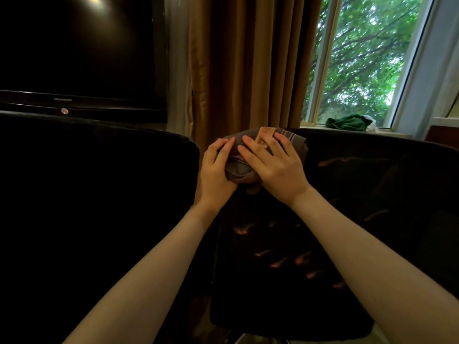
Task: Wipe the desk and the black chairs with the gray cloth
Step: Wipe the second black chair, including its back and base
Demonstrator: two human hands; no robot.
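Brown curtain [248, 58] hangs behind the right black chair [372, 184]. On its top near corner sits the gray cloth [236, 167], bunched up. The left hand [217, 167] grips the cloth's side. The right hand [275, 170] presses it with fingers spread flat. It looks soft and light, so grab a thick fold.

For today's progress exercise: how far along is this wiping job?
Done: nothing visibly finished. In hand: left hand grips and right hand presses the gray cloth on the right black chair's top corner. Left: the left black chair, untouched, and the desk, out of view.
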